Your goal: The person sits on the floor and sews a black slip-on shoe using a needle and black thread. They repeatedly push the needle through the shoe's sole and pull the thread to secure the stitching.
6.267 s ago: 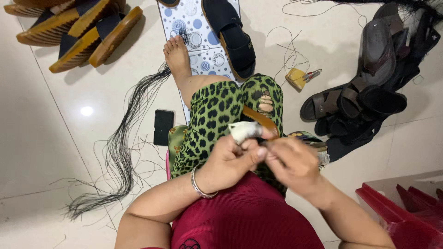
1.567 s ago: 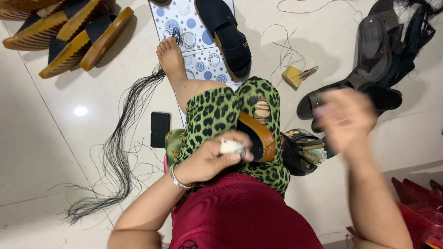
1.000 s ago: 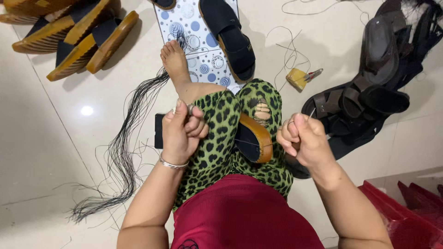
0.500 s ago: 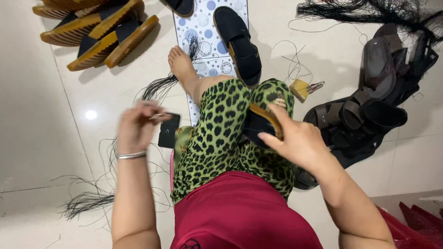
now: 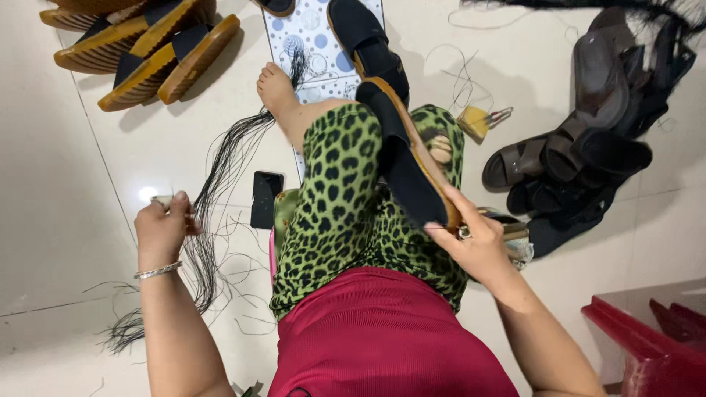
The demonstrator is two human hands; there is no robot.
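Two hands: both in view, both busy, well apart from each other.
Left hand (image 5: 163, 228): raised out to the left over the floor, fingers clenched around a small pale object that barely shows above the knuckles; cannot tell what it is. Silver bangle (image 5: 157, 271) on the wrist.
Black threads (image 5: 213, 192): long loose bundle lying on the floor, running from beside the bare foot (image 5: 276, 88) down toward the lower left; the left hand is at the bundle, touching or just in front of it.
Right hand (image 5: 476, 242): grasping the near end of a black sandal with a tan sole edge (image 5: 408, 158), fingers wrapped under the sole.
Sandal position: tilted up on the lap, resting along the green leopard-print trousers (image 5: 346, 198), toe end pointing away toward the far edge of the floor.
Phone (image 5: 265, 199): dark, flat on the floor between the threads and the leg.
Patterned mat (image 5: 309, 44): white with blue dots, at the far edge of the floor, another black sandal (image 5: 364, 37) on it.
Far left corner: stack of tan-soled sandals (image 5: 140, 44).
Right side: heap of dark sandals (image 5: 581, 162); small yellow block (image 5: 474, 121) just left of it.
Near right corner: red plastic stool (image 5: 651, 338).
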